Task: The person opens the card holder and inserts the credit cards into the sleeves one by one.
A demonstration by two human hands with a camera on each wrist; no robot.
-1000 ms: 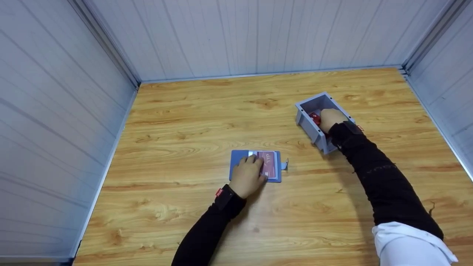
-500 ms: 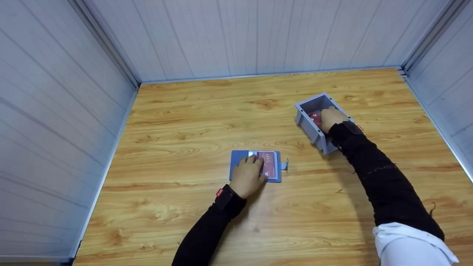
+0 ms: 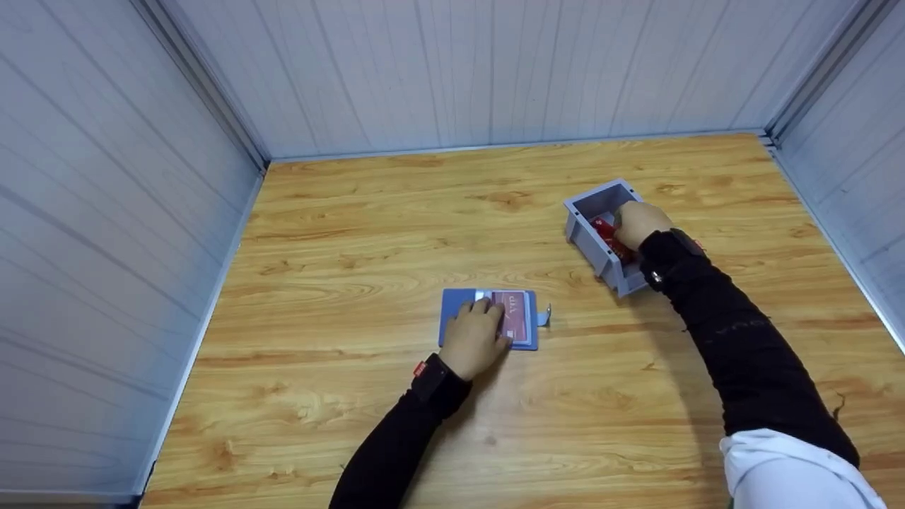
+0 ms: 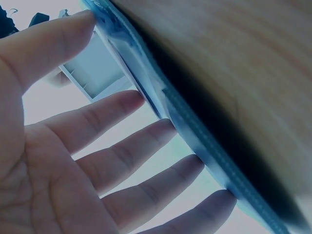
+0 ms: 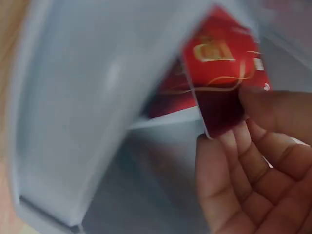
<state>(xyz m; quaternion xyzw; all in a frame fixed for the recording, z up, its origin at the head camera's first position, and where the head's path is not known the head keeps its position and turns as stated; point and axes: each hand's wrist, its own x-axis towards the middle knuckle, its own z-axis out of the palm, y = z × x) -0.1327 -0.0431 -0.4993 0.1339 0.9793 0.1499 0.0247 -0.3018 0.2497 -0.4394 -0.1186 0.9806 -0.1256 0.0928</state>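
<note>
A blue card holder (image 3: 454, 304) lies open on the wooden table, with a pinkish-red card (image 3: 516, 316) showing in its clear sleeve. My left hand (image 3: 472, 341) rests on it; in the left wrist view the fingers (image 4: 122, 156) are spread and their tips touch the holder. To the right, my right hand (image 3: 642, 220) reaches into a grey plastic bin (image 3: 588, 244). There it pinches a red card (image 5: 219, 73) with a gold design between thumb and fingers. Behind that card, another red card (image 5: 171, 93) is partly hidden by the bin wall.
The holder's small clasp strap (image 3: 544, 316) sticks out to its right. White panel walls (image 3: 424, 71) enclose the wooden table (image 3: 339, 226) at the back and both sides. The bin's upright sides surround my right hand.
My right hand has shifted slightly right within the bin, and more red shows beside it. The left hand and card holder have stayed put.
</note>
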